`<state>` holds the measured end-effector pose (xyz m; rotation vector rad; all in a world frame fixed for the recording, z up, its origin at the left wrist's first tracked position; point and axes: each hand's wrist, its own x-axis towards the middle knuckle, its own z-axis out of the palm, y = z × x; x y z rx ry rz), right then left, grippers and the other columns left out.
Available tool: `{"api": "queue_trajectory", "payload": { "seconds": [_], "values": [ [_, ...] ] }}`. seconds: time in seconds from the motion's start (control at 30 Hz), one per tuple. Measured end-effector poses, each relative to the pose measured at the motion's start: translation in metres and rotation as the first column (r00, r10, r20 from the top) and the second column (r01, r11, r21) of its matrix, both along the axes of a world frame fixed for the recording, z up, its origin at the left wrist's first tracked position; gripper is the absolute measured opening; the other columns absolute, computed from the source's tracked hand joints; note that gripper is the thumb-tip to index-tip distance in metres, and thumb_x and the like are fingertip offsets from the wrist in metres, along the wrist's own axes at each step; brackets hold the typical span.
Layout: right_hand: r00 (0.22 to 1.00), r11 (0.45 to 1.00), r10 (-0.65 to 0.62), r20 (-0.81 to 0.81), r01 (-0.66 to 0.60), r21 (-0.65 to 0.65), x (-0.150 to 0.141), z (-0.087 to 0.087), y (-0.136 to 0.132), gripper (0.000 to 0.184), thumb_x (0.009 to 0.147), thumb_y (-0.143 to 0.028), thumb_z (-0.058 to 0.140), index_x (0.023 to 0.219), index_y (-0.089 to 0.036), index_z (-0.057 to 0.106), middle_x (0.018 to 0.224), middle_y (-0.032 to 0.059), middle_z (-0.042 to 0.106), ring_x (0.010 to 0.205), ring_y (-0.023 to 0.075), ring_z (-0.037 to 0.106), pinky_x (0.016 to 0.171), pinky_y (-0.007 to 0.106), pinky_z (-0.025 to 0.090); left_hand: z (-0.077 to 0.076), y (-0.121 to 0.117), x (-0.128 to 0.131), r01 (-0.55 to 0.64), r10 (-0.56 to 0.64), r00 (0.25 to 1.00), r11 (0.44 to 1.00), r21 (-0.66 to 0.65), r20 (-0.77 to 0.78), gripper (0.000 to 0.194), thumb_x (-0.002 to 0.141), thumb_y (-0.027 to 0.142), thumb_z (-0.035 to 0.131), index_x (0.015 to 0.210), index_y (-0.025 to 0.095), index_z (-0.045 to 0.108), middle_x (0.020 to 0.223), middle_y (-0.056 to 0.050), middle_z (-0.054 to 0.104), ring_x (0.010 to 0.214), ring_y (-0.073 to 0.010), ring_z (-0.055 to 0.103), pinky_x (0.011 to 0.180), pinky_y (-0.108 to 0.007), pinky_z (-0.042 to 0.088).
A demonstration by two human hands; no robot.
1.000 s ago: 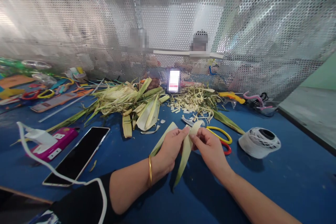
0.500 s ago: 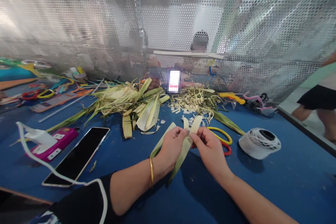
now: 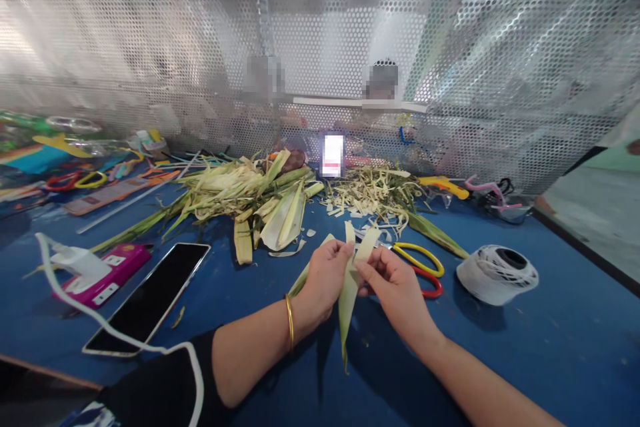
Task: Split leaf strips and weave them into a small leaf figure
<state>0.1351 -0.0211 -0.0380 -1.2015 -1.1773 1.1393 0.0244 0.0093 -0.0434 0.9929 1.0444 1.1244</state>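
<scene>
Pale green corn husk strips point(image 3: 349, 303) cross one another between my two hands, above the blue table. My left hand point(image 3: 327, 273) is closed, pinching the strips near their crossing; one strip sticks out behind it to the left. My right hand point(image 3: 387, 273) also pinches the husk, its thumb and forefinger at the right side of the crossing. A pointed green end hangs down below my fingers, and two short pale ends stand up above them. Just beyond my right hand lie scissors point(image 3: 420, 259) with one yellow and one red handle loop, partly hidden.
A heap of corn husks point(image 3: 225, 190) and a pile of husk scraps point(image 3: 373, 190) lie ahead. A white string roll point(image 3: 497, 273) stands right. At left are a phone point(image 3: 150, 297), a magenta power strip point(image 3: 110, 270) and a white cable point(image 3: 117, 332). A perforated metal screen point(image 3: 320, 33) closes the back.
The hanging husk end has swung from slanting down-left to nearly straight down. My right hand has shifted slightly left and lower. A person at the far right has left the view.
</scene>
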Motion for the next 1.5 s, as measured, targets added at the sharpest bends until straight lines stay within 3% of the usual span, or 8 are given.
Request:
{"api": "queue_trajectory", "payload": {
  "seconds": [0.13,0.33,0.53,0.77,0.97,1.1,1.17,1.5],
  "values": [
    [0.998,0.995,0.044,-0.041,-0.048,-0.087,0.000,0.000,0.002,0.033,0.063,-0.044,0.076,0.066,-0.020,0.053,0.057,-0.0040,0.055,0.053,0.0131,0.054,0.050,0.027,0.050,0.002,0.000,0.000,-0.046,0.047,0.998,0.999,0.022,-0.034,0.032,0.075,0.047,0.063,0.069,0.019,0.051,0.056,0.005,0.048,0.048,-0.0085,0.041,0.049,-0.022,0.033],
    [0.986,0.992,-0.078,0.145,0.062,0.113,0.008,-0.001,0.005,0.029,0.074,-0.042,0.068,0.064,-0.022,0.050,0.053,-0.0040,0.052,0.051,0.0136,0.051,0.052,0.027,0.046,0.006,-0.005,0.002,0.084,-0.083,0.996,0.996,-0.028,0.032,0.036,0.077,0.052,0.058,0.068,0.018,0.048,0.056,0.005,0.047,0.050,-0.0094,0.041,0.049,-0.022,0.031],
    [0.997,0.998,-0.003,0.075,-0.002,0.063,0.006,-0.002,0.003,0.030,0.074,-0.044,0.067,0.066,-0.021,0.049,0.056,-0.0044,0.052,0.053,0.0136,0.054,0.055,0.028,0.048,0.008,-0.005,0.001,0.003,0.012,0.993,0.992,0.127,-0.116,0.030,0.077,0.041,0.058,0.061,0.018,0.046,0.056,0.006,0.042,0.053,-0.0083,0.036,0.051,-0.021,0.030],
    [0.992,0.989,-0.056,0.109,0.041,0.141,0.006,0.001,0.002,0.025,0.075,-0.039,0.065,0.067,-0.020,0.050,0.059,-0.0046,0.051,0.055,0.0121,0.050,0.056,0.027,0.047,0.002,-0.003,0.002,-0.014,0.014,1.000,1.000,-0.001,-0.013,0.030,0.077,0.044,0.059,0.065,0.019,0.046,0.056,0.007,0.044,0.050,-0.0081,0.038,0.051,-0.021,0.032],
    [0.998,0.999,0.053,0.041,-0.053,-0.014,0.004,0.001,0.003,0.025,0.070,-0.039,0.069,0.069,-0.019,0.054,0.059,-0.0041,0.053,0.056,0.0132,0.052,0.055,0.027,0.048,0.004,-0.001,0.001,-0.049,0.050,0.998,0.998,0.035,-0.038,0.032,0.074,0.044,0.063,0.065,0.017,0.049,0.058,0.005,0.047,0.050,-0.0071,0.038,0.050,-0.020,0.032],
    [0.996,0.998,-0.048,0.072,0.044,0.049,0.007,0.000,0.005,0.024,0.071,-0.040,0.068,0.069,-0.020,0.055,0.057,-0.0045,0.053,0.053,0.0134,0.051,0.054,0.028,0.046,0.009,-0.005,0.001,0.076,-0.073,0.995,0.996,-0.040,0.064,0.041,0.076,0.057,0.057,0.068,0.017,0.051,0.057,0.002,0.051,0.049,-0.0094,0.046,0.048,-0.021,0.034],
    [0.989,0.992,-0.103,0.107,0.095,0.083,0.009,-0.001,0.006,0.024,0.071,-0.040,0.068,0.068,-0.020,0.054,0.056,-0.0050,0.052,0.052,0.0133,0.050,0.053,0.028,0.045,0.010,-0.007,0.001,0.108,-0.106,0.993,0.994,-0.033,0.057,0.038,0.073,0.054,0.061,0.068,0.017,0.051,0.056,0.003,0.052,0.049,-0.0094,0.047,0.049,-0.021,0.035],
    [0.960,0.972,-0.159,0.232,0.111,0.206,0.009,-0.001,0.003,0.022,0.079,-0.038,0.061,0.068,-0.021,0.052,0.055,-0.0042,0.055,0.053,0.0144,0.054,0.054,0.028,0.046,0.011,-0.009,0.004,0.063,-0.063,0.998,0.995,0.073,0.008,0.025,0.075,0.039,0.062,0.069,0.017,0.052,0.059,0.003,0.054,0.053,-0.0085,0.047,0.051,-0.020,0.037]
  ]
}}
